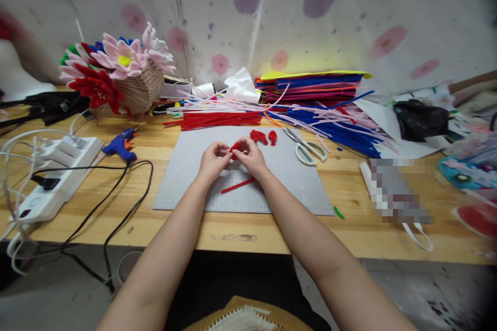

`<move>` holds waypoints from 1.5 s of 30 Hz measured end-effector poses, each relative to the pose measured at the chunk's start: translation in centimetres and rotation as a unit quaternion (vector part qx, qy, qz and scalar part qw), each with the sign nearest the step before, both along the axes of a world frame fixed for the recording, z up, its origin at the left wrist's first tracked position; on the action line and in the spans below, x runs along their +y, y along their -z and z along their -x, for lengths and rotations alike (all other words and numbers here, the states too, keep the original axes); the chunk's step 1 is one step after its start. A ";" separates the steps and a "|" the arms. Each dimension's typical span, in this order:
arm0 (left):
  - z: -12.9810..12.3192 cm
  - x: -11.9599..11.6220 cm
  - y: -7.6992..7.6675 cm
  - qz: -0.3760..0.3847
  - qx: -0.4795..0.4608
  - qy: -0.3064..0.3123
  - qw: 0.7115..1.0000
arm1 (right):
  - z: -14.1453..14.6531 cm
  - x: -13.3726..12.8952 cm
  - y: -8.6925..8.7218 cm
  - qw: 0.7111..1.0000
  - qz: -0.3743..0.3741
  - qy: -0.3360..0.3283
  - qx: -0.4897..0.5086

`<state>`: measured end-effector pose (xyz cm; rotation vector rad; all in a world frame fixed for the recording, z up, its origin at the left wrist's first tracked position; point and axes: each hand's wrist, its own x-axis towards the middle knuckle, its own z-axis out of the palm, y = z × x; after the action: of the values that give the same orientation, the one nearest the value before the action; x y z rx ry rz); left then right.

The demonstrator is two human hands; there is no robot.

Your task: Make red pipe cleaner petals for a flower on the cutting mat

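Over the grey cutting mat [182,186], my left hand [216,159] and my right hand [249,157] meet, both closed on a small red pipe-cleaner piece [235,149]. Fingers cover most of it, so its full shape is hidden. Just beyond my right hand lie finished-looking red curled pipe-cleaner pieces [259,137], with a smaller red piece [272,137] beside them. A straight red pipe cleaner [237,185] rests on the mat below my hands, its right end near my right wrist. Scissors [305,148] with pale handles lie at the mat's upper right, blades partly spread.
Behind the mat are red pipe cleaners [221,120], blue pipe cleaners [341,129] and a colourful stack [310,88]. At left stand a flower basket [142,88], a blue glue gun [121,146] and a power strip [58,176] with trailing cables. A black bag [419,120] lies right.
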<state>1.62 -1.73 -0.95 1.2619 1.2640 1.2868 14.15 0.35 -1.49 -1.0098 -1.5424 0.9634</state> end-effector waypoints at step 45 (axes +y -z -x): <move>-0.4 -0.6 -0.2 -0.103 0.174 -0.120 0.972 | 1.1 -0.7 0.1 0.998 0.022 0.052 -0.007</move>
<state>2.06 -2.31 -0.78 1.5699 1.6023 1.4388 13.07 -0.32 -1.61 -1.1198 -1.4714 0.9236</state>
